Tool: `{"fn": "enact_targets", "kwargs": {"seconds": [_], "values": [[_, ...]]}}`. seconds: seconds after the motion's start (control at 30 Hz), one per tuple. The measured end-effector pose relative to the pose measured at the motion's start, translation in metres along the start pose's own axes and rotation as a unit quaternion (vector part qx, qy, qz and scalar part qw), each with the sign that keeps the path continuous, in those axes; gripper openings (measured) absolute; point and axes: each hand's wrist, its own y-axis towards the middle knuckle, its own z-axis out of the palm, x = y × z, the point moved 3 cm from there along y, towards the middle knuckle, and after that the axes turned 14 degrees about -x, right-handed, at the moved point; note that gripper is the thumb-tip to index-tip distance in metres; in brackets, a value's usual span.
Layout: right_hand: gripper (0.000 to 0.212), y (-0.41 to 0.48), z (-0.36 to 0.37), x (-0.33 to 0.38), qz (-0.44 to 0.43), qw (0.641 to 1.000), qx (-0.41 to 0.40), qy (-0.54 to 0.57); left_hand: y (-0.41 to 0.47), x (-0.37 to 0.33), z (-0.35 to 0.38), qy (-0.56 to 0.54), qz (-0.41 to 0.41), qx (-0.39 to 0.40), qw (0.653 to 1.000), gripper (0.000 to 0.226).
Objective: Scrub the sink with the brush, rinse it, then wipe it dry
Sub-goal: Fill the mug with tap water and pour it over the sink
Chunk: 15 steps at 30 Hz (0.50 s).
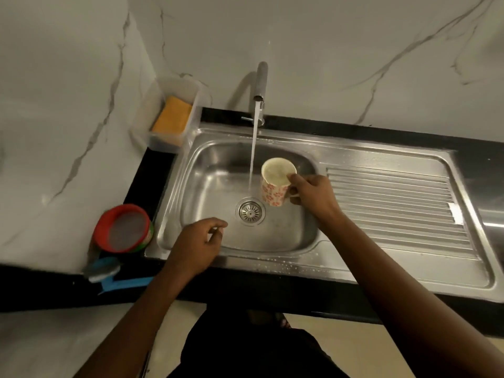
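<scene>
Steel sink [215, 165] set in a black counter [141, 184], seen from above; the tap [261, 83] at the back runs, and its stream of water [253, 151] falls to the basin floor just behind the drain [250, 212]. Right hand [312, 196]: fingers curled round the handle side of a flowered mug [274, 186], held over the basin just right of the stream, mouth upward. Left hand [197, 248]: over the front rim of the sink, fingers loosely curled, holding nothing. Brush [105, 271]: blue-handled, lying on the counter at the sink's front left corner, apart from both hands; behind it, a red-rimmed tub [122, 227]. At the back left corner, a clear box [177, 88] holding an orange sponge [172, 115]. Ribbed draining board [395, 211] to the right of the basin; white flecks along the front rim.
</scene>
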Motion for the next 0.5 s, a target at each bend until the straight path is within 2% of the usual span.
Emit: {"fn": "enact_targets", "kwargs": {"seconds": [0.2,0.3,0.4,0.5], "values": [[0.043,-0.018,-0.023,-0.043,-0.045,0.991,0.073,-0.102,-0.089,0.027,0.035,0.123,0.01,0.036,0.992,0.039],[0.046,-0.028,-0.022,-0.044,-0.088,0.981,0.102,-0.142,-0.112,0.033,0.047,0.226,0.045,0.067,0.971,0.059],[0.047,-0.04,-0.013,-0.04,-0.147,0.962,0.129,-0.19,-0.119,0.031,0.054,0.287,0.052,0.089,0.952,0.078],[0.049,-0.051,-0.002,-0.034,-0.214,0.937,0.145,-0.235,-0.118,0.03,0.059,0.316,0.052,0.115,0.941,0.085]]}}
